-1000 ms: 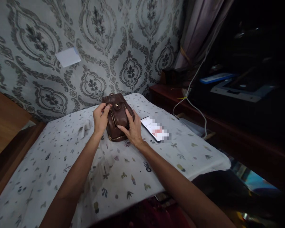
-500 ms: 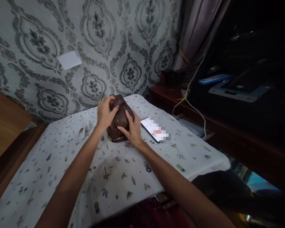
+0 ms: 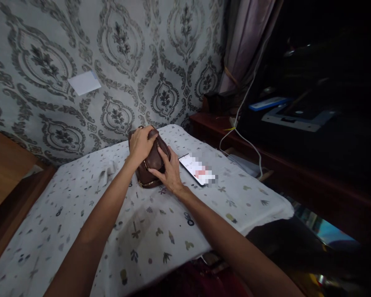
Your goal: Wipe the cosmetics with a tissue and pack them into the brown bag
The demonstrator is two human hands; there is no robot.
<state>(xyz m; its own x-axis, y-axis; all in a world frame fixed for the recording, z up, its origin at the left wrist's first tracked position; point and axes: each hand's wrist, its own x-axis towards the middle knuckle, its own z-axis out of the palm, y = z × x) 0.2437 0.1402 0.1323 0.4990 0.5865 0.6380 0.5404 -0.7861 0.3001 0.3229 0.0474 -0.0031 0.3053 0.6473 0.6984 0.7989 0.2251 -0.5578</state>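
A dark brown leather-look bag (image 3: 154, 161) with gold-coloured zips lies on the patterned white cloth (image 3: 148, 218), near the wall. My left hand (image 3: 142, 143) is closed over the bag's upper part, thumb and fingers gripping it near the far end. My right hand (image 3: 170, 171) holds the bag's near right side, its thumb and fingers curved around the raised front pocket. What lies under the left fingers is partly hidden. Right of the bag a phone (image 3: 196, 170) rests face up with its screen lit, part of it blurred into blocks.
A patterned wall (image 3: 117, 62) with a white card (image 3: 85, 83) stands behind. To the right are a dark red wooden shelf (image 3: 204, 123) and a hanging white cable (image 3: 247, 142). A wooden panel (image 3: 9, 165) borders the left side.
The view has shifted slightly right. My left hand has moved across the bag's top, its fingers reaching further right; my right hand keeps its hold on the pocket side.
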